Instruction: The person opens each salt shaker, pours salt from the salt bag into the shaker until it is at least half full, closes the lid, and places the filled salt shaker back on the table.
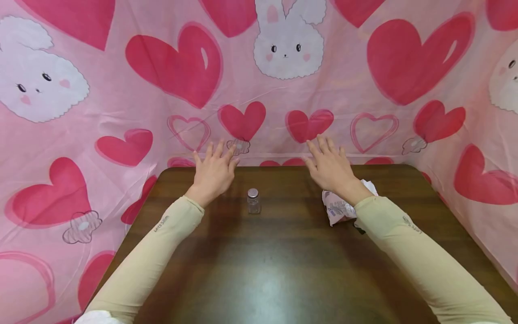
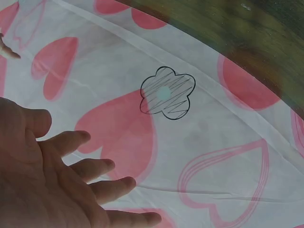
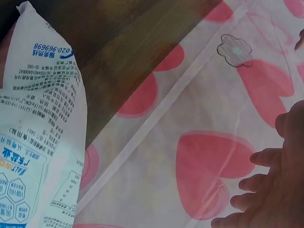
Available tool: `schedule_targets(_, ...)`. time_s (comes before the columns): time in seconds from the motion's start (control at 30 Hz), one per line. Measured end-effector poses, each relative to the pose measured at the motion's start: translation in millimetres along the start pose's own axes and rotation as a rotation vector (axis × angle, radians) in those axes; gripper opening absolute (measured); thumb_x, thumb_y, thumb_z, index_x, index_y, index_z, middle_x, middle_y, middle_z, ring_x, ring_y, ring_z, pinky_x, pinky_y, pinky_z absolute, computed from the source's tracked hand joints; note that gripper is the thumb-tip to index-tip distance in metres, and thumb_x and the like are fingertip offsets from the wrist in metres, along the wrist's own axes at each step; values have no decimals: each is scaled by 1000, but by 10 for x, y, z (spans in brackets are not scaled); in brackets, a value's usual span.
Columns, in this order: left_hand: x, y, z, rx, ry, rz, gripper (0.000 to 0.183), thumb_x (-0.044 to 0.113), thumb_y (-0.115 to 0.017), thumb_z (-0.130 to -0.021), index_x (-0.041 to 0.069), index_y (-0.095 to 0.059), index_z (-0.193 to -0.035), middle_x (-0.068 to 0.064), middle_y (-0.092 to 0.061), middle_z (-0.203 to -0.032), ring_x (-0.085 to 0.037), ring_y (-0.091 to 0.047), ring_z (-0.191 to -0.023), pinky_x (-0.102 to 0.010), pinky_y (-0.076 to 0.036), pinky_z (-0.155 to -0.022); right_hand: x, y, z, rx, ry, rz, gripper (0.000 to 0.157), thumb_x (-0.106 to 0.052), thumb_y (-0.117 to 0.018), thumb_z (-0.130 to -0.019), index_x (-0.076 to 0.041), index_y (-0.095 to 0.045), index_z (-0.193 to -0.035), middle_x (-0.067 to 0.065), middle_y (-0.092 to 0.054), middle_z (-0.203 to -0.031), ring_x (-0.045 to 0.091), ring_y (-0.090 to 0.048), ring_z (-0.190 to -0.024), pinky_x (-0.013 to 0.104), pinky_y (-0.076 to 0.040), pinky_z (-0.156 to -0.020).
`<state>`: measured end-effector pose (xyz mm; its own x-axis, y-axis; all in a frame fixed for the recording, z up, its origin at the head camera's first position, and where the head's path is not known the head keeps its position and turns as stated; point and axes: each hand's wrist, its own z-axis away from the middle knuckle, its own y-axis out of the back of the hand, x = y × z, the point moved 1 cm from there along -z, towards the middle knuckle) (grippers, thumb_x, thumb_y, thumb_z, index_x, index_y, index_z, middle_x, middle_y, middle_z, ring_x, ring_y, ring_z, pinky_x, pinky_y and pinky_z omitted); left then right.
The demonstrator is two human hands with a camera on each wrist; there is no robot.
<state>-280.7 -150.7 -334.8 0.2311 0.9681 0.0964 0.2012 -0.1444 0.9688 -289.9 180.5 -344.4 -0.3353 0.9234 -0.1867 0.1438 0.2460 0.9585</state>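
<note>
A small clear glass shaker (image 1: 253,201) with a silver metal lid stands upright on the table, between the two forearms. My left hand (image 1: 214,173) is held up beyond it to the left, fingers spread and straight, touching nothing. In the left wrist view that hand (image 2: 71,185) has nothing in it. My right hand (image 1: 331,168) is raised likewise, fingers apart. Below the right wrist lies a white and pink printed bag of salt (image 1: 340,208), partly hidden by the forearm. The right wrist view shows the printed side of the salt bag (image 3: 40,123), apart from the fingers.
The dark brown wooden table (image 1: 243,252) has rounded far corners. A pink cloth (image 1: 279,96) with hearts and rabbits hangs behind it and along both sides. Something small and dark (image 1: 359,228) peeks out by the salt bag, under the right forearm; its kind is hidden.
</note>
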Motion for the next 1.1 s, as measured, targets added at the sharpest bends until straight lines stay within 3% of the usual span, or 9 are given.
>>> schedule_targets(0.5,-52,-42,61,2,-10,15,57,44,-44,-110,25,-41,-164,-14,-22,-173,-43,-13,-158,-79,-2,-114,-146,-43,-46,7,11,-11,69,-49,-39,-112,-8,-29,-166,26,-17,-171,49,-11,-156,74,-10,-117)
schedule_targets(0.8,-68,-135,122,-17,-11,15,57,45,-41,-111,25,-39,-164,-11,-16,-175,-43,-15,-157,-79,-2,-114,-250,-139,-52,23,39,-18,68,-45,-49,-109,-7,-34,-164,26,-22,-169,48,-16,-156,73,-14,-117)
schedule_targets(1.1,-100,-218,203,-50,0,32,58,45,-41,-111,23,-39,-164,-16,-29,-170,-44,-19,-156,-78,-5,-115,-340,-202,-47,28,62,-20,67,-42,-49,-109,-7,-34,-164,27,-25,-168,48,-19,-155,72,-16,-117)
